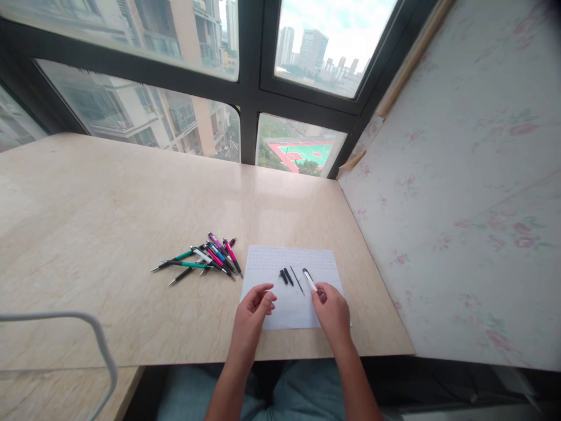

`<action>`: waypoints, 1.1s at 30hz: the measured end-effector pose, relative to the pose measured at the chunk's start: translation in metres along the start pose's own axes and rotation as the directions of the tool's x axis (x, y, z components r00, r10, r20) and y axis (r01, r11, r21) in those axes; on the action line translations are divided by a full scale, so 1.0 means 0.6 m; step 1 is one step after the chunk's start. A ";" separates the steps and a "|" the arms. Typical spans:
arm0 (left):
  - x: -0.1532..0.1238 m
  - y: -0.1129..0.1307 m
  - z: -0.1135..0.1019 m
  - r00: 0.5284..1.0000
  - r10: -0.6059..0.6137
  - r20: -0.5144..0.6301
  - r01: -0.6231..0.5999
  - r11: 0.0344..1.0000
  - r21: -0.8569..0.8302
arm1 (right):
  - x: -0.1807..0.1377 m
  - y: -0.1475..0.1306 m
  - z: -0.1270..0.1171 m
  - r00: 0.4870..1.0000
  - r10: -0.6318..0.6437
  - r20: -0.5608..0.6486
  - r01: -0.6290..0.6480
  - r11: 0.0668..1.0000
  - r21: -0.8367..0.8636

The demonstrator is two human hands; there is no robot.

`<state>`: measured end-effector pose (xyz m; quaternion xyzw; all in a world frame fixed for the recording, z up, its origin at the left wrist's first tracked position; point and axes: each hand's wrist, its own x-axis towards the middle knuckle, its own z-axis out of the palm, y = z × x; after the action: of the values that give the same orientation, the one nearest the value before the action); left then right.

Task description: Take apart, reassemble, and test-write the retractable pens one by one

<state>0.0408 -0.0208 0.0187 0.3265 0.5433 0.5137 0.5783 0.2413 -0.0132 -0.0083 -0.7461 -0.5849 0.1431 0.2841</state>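
A white sheet of paper (293, 304) with faint writing lies on the beige marble-look table (109, 222). On it lie two small black pen parts (286, 276), a thin refill (297, 280) and a white pen barrel (309, 279). My right hand (332, 313) pinches the near end of the white barrel. My left hand (254, 310) hovers over the paper's left edge, fingers curled together with nothing visible in them. A pile of several pens (205, 259), pink, green, blue and white, lies left of the paper.
A floral-papered wall (460, 204) runs along the table's right side. Dark-framed windows (249, 88) stand behind the table. A thin grey curved bar (99, 339) crosses the lower left. My lap in blue jeans (289, 392) shows below the table edge.
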 end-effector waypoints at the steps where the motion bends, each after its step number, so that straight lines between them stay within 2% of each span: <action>1: 0.000 0.000 -0.002 1.000 -0.002 -0.005 0.002 1.000 0.002 | -0.001 0.000 0.003 1.000 -0.007 0.009 0.007 1.000 -0.010; 6: 0.004 -0.003 -0.009 0.999 -0.008 -0.034 0.008 1.000 -0.004 | -0.008 0.001 0.004 0.999 0.009 0.039 -0.008 1.000 -0.019; 18: 0.007 -0.012 -0.009 0.999 -0.038 0.015 0.038 0.999 -0.027 | -0.011 -0.019 -0.006 0.985 0.112 0.131 -0.086 0.978 -0.189; 24: 0.009 -0.015 -0.010 0.999 -0.032 0.023 0.034 0.998 -0.050 | -0.015 -0.027 -0.004 0.990 0.068 0.126 -0.049 0.988 -0.147; 27: 0.006 -0.015 -0.010 0.999 -0.022 0.027 0.025 0.994 -0.109 | -0.011 -0.013 -0.009 0.993 0.030 0.116 -0.021 0.997 -0.081; 33: 0.003 -0.006 -0.017 1.000 -0.011 -0.001 0.011 0.982 -0.189 | -0.004 0.023 -0.022 1.000 0.007 0.020 -0.007 0.999 0.032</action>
<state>0.0313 -0.0216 0.0129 0.2664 0.4945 0.5602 0.6088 0.2589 -0.0211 -0.0061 -0.7420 -0.5827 0.1610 0.2899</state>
